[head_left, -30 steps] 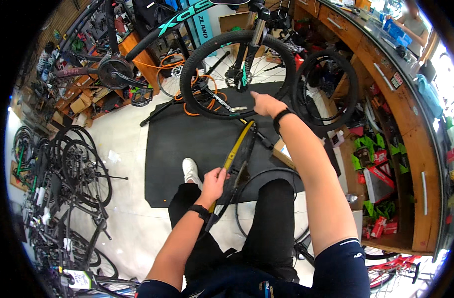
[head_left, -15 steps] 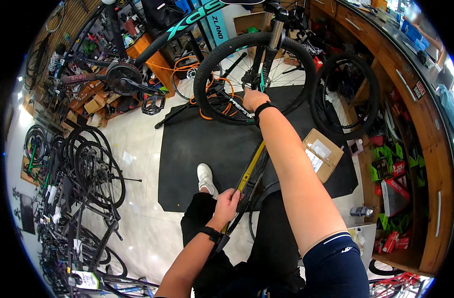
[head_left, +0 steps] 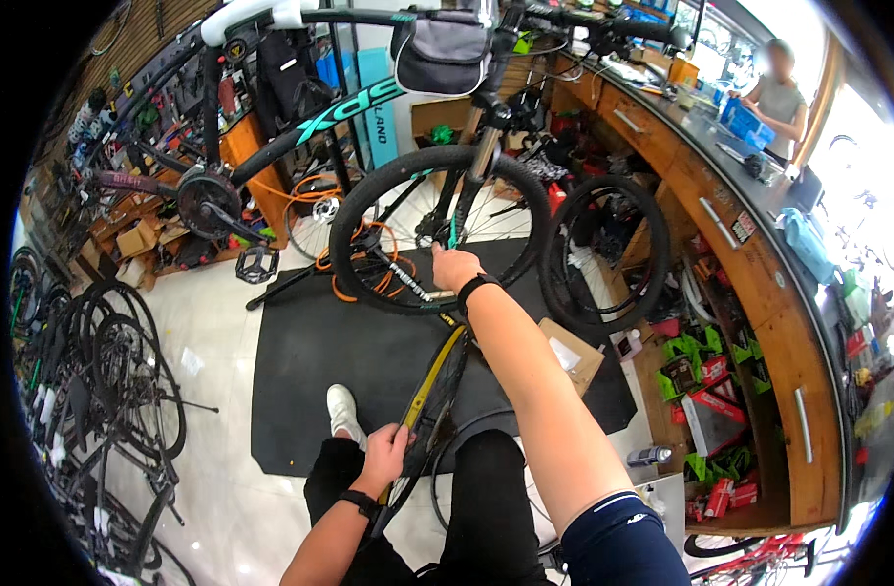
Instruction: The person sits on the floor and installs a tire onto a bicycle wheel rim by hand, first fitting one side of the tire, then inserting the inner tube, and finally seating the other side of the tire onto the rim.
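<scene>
My left hand (head_left: pixel 386 455) is closed round the edge of a black bicycle wheel (head_left: pixel 447 386), seen nearly edge-on between my legs, with a yellow strip (head_left: pixel 425 391) running along it. Ahead stands a black bicycle (head_left: pixel 261 154) with turquoise lettering. My right arm reaches out to its front wheel (head_left: pixel 343 256). There my right hand (head_left: pixel 456 271) is at the hub (head_left: pixel 426 240), fingers curled and tips close to it. What those fingers grip, if anything, is hidden. A thin black loop (head_left: pixel 441 479) hangs beside my right leg.
A loose tyred wheel (head_left: pixel 662 220) leans at the wooden counter (head_left: pixel 623 122) on the right. An opened cardboard box (head_left: pixel 586 366) and a spray can (head_left: pixel 649 456) lie nearby. An orange hose (head_left: pixel 305 188) coils behind the front wheel. Bicycles crowd the left. Another person (head_left: pixel 784 103) stands behind the counter.
My view has tilted up and turned right, so the bicycle's bag and handlebar show. My left hand keeps its hold on the wheel; my right hand stays at the hub.
</scene>
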`<action>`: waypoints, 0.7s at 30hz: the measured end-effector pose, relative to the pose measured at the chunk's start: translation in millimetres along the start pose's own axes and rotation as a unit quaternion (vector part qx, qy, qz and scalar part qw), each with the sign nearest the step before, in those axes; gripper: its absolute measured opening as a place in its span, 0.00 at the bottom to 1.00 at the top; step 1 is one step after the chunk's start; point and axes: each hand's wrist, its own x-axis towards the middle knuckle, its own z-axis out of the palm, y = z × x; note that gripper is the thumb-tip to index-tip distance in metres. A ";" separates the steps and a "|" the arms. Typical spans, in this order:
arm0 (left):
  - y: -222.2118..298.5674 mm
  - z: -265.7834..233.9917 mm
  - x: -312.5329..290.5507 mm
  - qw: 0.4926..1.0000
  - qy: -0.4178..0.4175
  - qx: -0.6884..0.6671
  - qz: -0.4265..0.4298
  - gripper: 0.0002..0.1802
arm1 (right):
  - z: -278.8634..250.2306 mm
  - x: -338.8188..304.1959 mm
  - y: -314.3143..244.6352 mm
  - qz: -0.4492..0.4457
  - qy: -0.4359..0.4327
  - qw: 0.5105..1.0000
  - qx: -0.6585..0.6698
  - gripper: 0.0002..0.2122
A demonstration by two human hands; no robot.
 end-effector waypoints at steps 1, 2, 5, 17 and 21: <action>2.1 -0.8 -3.6 1.000 0.001 0.002 -0.007 0.18 | -8.8 -2.6 3.2 -0.028 0.008 1.000 -0.004 0.26; 3.0 -0.1 -6.6 1.000 0.001 0.005 -0.013 0.18 | -20.9 -7.7 7.0 -0.055 0.017 0.998 -0.009 0.26; -8.3 -1.8 -10.2 1.000 0.004 -0.004 -0.015 0.19 | -88.0 -29.8 35.8 -0.088 0.130 0.981 0.118 0.24; -10.5 -10.3 1.7 0.999 -0.023 -0.019 -0.035 0.22 | -338.5 -158.7 211.2 -0.016 0.273 0.675 0.685 0.49; 2.2 -9.0 0.2 1.000 -0.001 0.003 -0.019 0.20 | -358.3 -168.0 202.6 -0.004 0.222 0.733 0.643 0.57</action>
